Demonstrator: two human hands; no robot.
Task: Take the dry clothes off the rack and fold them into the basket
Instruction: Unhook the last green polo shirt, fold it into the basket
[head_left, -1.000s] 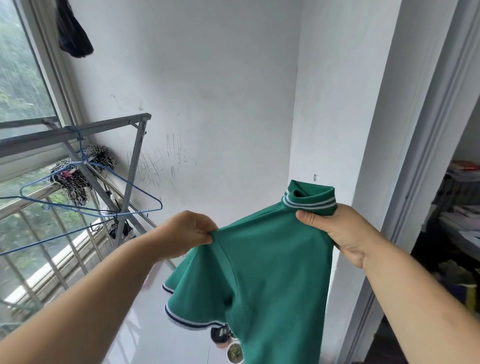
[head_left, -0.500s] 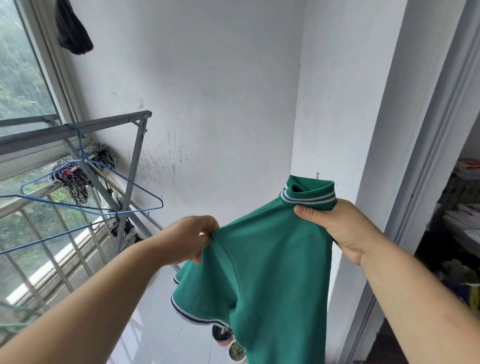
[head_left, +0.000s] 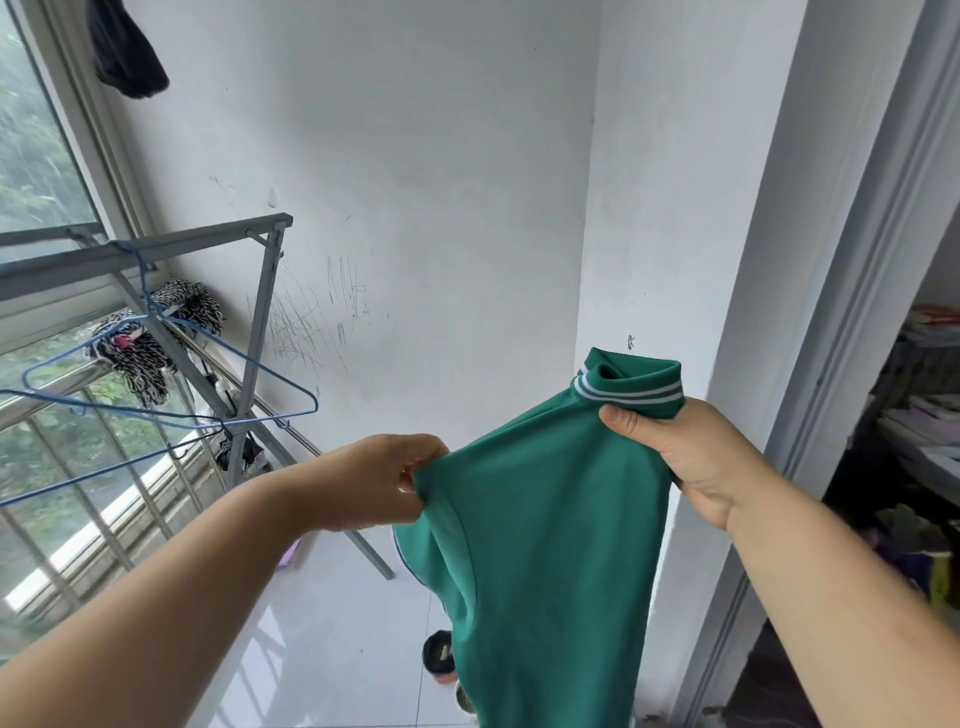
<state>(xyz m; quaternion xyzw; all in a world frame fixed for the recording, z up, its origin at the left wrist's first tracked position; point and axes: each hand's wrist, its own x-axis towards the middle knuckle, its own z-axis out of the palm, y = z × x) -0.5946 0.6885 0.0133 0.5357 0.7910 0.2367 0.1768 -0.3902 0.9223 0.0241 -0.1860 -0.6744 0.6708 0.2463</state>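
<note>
A green polo shirt (head_left: 545, 545) is being held up in the air by both hands, in front of the white wall (head_left: 415, 156). Its shoulder seam is being pinched by the curled fingers of the left hand (head_left: 379, 480). The part just under the striped collar (head_left: 628, 387) is being gripped by the right hand (head_left: 675, 452), with the thumb on the front of the cloth. The body of the shirt is hanging down between the two arms. To the left, the metal rack (head_left: 156, 249) is standing beside the window (head_left: 36, 156), well apart from the shirt, and blue wire hangers (head_left: 171, 410) are hanging on it.
</note>
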